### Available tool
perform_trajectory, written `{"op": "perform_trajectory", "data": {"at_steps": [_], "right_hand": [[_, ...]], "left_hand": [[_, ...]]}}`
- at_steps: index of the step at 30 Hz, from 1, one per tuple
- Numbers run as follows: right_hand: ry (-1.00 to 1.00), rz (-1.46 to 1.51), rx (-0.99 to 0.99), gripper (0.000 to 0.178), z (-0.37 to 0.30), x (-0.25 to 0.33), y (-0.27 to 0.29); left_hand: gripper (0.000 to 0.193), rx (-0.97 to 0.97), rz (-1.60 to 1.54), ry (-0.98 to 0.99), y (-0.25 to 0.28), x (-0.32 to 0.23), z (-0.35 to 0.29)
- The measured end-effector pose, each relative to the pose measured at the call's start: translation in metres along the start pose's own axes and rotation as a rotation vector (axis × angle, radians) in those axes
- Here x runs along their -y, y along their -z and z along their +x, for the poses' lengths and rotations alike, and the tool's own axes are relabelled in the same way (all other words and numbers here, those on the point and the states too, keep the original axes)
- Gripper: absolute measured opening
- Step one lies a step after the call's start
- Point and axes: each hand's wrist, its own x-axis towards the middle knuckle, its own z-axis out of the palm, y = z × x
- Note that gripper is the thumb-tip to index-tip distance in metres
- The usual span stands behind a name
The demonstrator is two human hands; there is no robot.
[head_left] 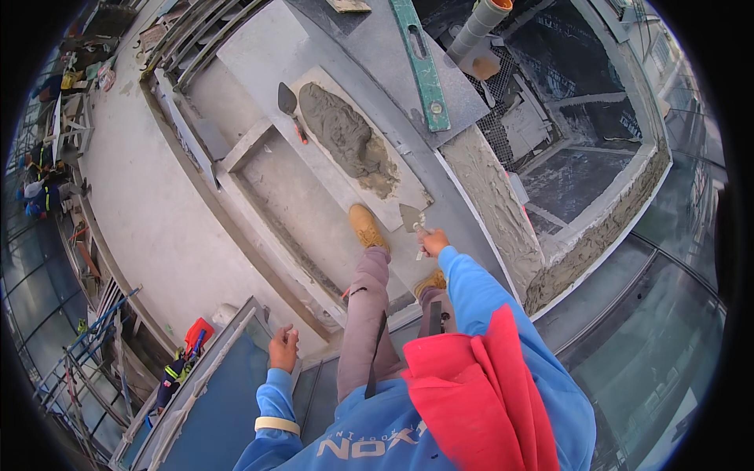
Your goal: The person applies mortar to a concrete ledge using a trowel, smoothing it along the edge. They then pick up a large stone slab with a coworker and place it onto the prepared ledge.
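Observation:
My right hand (431, 242) is closed round the handle of a small pointing trowel (411, 215), its grey blade pointing away from me. Just beyond the blade, a mound of wet grey mortar (338, 125) lies on a pale board (404, 169). A second trowel (287, 99) with an orange-tipped handle rests to the left of the mound. Lower down, my left hand (283, 348) hangs by my left side with nothing in it, its fingers loosely bent and apart. Wet mortar (491, 196) coats the ledge to the right of my right hand.
A green spirit level (422, 67) lies on a grey slab (463, 102). Right of it is a dark-lined pit (581, 118) with an upright pipe (475, 31). A recessed trough (294, 196) runs left of my boots (366, 226). Several people (169, 381) are far below at left.

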Motion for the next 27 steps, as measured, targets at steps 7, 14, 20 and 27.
{"op": "perform_trajectory", "data": {"at_steps": [7,14,20,27], "right_hand": [[0.018,-0.452,-0.138,0.045,0.123,0.009,-0.058],[-0.039,-0.727,-0.287,0.053,0.163,0.028,-0.084],[0.161,-0.598,-0.456,0.052,0.26,-0.022,-0.116],[0.339,-0.17,-0.251,0.041,0.322,-0.01,-0.205]], "left_hand": [[0.037,-0.09,-0.067,0.257,0.051,0.114,0.056],[0.036,-0.031,-0.121,0.493,-0.001,0.197,0.047],[0.037,0.058,-0.071,0.573,-0.065,0.223,0.022],[0.037,0.047,-0.113,0.637,-0.094,0.223,0.019]]}}
